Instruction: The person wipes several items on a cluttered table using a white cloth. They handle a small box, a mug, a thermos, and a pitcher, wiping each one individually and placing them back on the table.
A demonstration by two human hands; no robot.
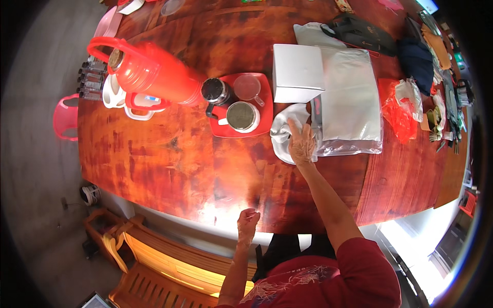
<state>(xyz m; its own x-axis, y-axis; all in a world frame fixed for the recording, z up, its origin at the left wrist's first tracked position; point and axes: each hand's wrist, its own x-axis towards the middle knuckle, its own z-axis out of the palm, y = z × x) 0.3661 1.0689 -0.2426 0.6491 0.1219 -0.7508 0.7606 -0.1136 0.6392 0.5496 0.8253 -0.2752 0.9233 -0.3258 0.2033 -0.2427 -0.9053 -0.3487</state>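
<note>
White cloth (pixel 281 142): bunched on glossy reddish wood table (pixel 164 159)
Right hand (pixel 302 143): over cloth, how tightly I can't tell
Left hand (pixel 248 220): half-open, I see nothing held
Room: grey floor (pixel 33 164), wooden bench (pixel 172 252)

The cloth (pixel 281 138) and box (pixel 299 74) are white, the flask (pixel 162 72) and tray (pixel 266 114) bright red, the table (pixel 169 159) reddish-brown with dark streaks, the shirt (pixel 354 274) dark red with pale lines.

Seemingly a home: red thermos (pixel 159 72), wooden bench (pixel 167 249).
</note>
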